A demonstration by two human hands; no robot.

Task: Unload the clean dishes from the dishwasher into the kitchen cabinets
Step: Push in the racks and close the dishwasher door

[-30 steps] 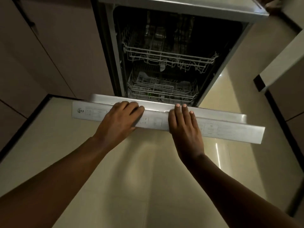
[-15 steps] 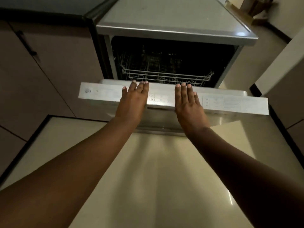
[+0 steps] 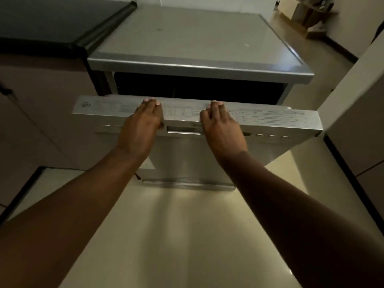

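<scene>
Both hands are laid flat on the top edge of the dishwasher door (image 3: pixel 197 115), the left hand (image 3: pixel 143 125) and right hand (image 3: pixel 221 126) with straight fingers pressing rather than gripping, nothing held in either grip. The door, lower a second ago with both racks exposed, is now raised near shut, only a dark gap left under the dishwasher's steel top (image 3: pixel 197 44). No dishes are seen; unloading is judged finished, or abandoned
</scene>
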